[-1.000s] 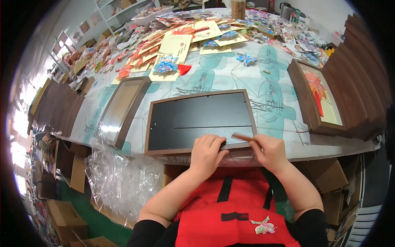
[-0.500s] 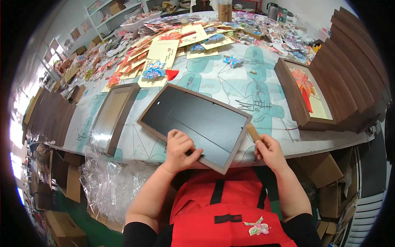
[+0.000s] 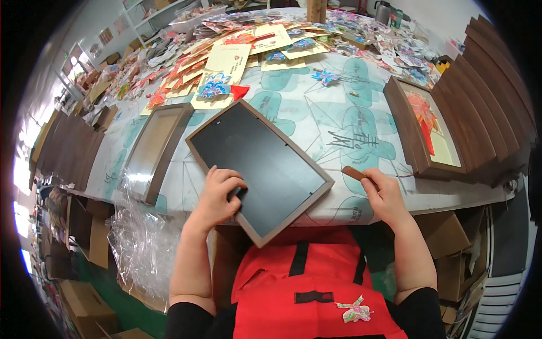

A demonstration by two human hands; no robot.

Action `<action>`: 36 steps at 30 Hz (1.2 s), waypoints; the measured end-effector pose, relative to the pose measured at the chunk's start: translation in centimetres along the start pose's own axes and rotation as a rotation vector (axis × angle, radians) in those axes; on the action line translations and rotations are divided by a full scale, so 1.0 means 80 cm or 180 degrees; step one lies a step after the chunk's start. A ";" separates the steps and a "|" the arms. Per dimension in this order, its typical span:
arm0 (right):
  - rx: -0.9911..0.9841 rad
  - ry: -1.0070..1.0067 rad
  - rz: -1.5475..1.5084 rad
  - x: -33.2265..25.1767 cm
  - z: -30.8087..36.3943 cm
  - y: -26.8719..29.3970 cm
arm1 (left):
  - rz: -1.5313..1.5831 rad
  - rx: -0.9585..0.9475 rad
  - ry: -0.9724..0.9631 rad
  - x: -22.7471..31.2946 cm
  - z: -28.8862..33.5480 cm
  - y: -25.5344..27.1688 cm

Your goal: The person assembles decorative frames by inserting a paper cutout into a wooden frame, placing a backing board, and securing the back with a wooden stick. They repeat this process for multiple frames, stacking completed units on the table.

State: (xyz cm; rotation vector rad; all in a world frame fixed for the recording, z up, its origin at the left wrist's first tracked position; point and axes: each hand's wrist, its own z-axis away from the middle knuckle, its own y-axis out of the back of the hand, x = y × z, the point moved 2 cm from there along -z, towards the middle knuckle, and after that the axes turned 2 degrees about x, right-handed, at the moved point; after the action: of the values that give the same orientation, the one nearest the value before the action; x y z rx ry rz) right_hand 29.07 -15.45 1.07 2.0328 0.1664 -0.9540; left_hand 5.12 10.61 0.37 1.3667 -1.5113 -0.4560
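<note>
Dark-backed frame (image 3: 259,164): back up, askew at near edge of table (image 3: 316,121), one corner overhanging. Left hand (image 3: 222,192): fingers curled at near-left rim, whether clasping cannot tell. Right hand (image 3: 387,195): pinching flat brown strip (image 3: 354,173), apart from frame. Step in hand, judged: turning frame between back fastenings. Next move likely calls for steady frame, strip against rim tab (image 3: 287,144)

Seen from above, the left forearm (image 3: 193,265) reaches far, leaning slightly right; the left hand (image 3: 219,195) lies back upward, fingers bent rightward, thumb nearer the body. The right forearm (image 3: 416,257) angles far and left. The right hand (image 3: 385,195) pinches, thumb pressed toward curled fingers. Both hands sit well apart.
</note>
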 end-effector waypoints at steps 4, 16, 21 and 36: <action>-0.0067 0.0341 -0.0047 -0.013 -0.009 -0.015 | -0.0730 0.0186 0.0298 -0.014 0.018 0.025; -0.0860 0.1624 0.0965 -0.065 -0.064 -0.109 | 0.0082 0.0171 0.0281 0.078 0.016 -0.047; -0.1261 0.1723 0.0983 -0.061 -0.088 -0.114 | 0.0088 0.0215 0.0405 0.080 0.014 -0.049; -0.1166 0.2292 0.0679 -0.051 -0.075 -0.105 | 0.0125 0.0258 0.0275 0.079 0.015 -0.052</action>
State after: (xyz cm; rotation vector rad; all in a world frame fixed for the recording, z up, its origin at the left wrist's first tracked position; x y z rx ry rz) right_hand 25.94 -4.81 0.39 1.9107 0.4608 -0.0191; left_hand 7.20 3.35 -0.83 1.3991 -1.4970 -0.3101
